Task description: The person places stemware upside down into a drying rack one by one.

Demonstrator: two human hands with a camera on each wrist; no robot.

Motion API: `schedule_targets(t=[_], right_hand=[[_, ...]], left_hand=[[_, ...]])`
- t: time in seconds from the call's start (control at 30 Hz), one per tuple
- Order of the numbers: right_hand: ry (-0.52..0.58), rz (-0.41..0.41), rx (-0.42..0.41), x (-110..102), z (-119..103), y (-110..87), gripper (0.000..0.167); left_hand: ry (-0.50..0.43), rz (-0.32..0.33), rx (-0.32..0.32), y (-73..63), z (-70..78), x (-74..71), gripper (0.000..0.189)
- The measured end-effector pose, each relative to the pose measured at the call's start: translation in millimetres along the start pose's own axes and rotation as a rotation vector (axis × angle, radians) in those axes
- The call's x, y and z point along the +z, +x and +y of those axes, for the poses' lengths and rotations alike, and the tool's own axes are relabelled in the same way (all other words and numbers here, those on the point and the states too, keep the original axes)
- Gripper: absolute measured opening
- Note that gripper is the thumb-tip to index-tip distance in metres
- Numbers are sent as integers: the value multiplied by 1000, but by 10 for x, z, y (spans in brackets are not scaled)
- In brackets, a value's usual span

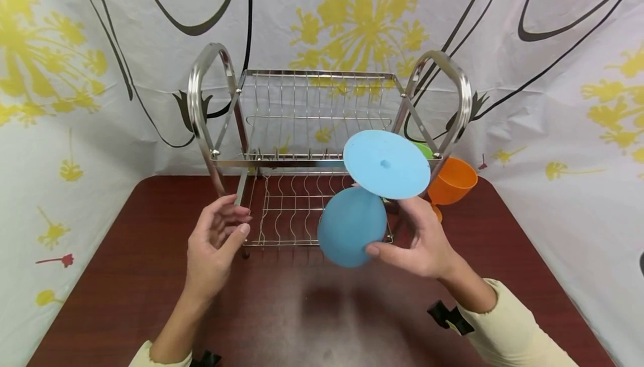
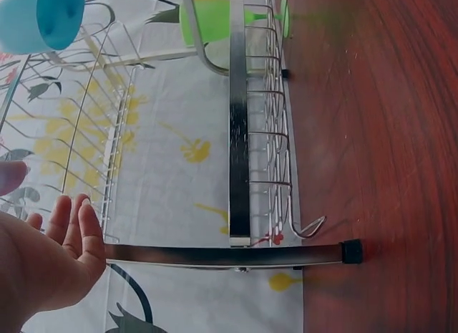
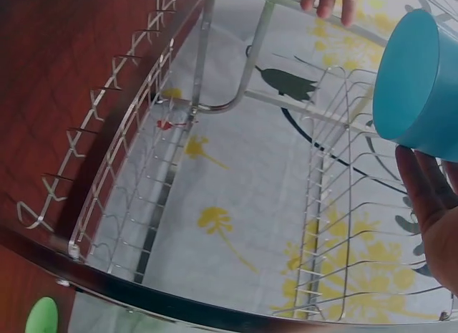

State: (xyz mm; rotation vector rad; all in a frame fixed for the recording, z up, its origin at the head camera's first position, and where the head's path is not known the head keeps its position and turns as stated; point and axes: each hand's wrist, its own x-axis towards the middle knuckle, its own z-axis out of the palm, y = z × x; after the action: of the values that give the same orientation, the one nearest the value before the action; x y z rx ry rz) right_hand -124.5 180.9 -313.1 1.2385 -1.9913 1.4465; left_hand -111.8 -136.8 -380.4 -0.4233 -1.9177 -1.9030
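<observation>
My right hand holds a blue plastic goblet by its bowl, in front of the right half of a two-tier metal dish rack. The goblet is tipped over, its round foot uppermost in the head view and its bowl below. In the right wrist view the goblet's bowl shows its open rim, with the fingers on its lower side. My left hand holds nothing and is held beside the rack's left front, fingers loosely bent. The left wrist view shows that hand near the rack's frame.
An orange goblet stands on the dark red table at the rack's right side. Part of a green goblet shows near it. A patterned white sheet hangs behind and at the sides. Curved handles rise at both rack ends.
</observation>
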Motion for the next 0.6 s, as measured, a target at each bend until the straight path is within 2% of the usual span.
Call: schedule_targets(t=[0.17, 0.3, 0.47, 0.6], right_hand=[[0, 14, -11, -36, -62, 86, 77], [33, 23, -15, -73, -114, 169, 76], [28, 47, 23, -109, -186, 245, 76], [80, 81, 18, -135, -235, 301, 74]], left_hand=[[-20, 43, -3, 11, 30, -17, 45], [-23, 76, 27, 23, 32, -31, 43], [-35, 126, 70, 48, 26, -40, 39], [-58, 167, 84, 65, 26, -50, 36]])
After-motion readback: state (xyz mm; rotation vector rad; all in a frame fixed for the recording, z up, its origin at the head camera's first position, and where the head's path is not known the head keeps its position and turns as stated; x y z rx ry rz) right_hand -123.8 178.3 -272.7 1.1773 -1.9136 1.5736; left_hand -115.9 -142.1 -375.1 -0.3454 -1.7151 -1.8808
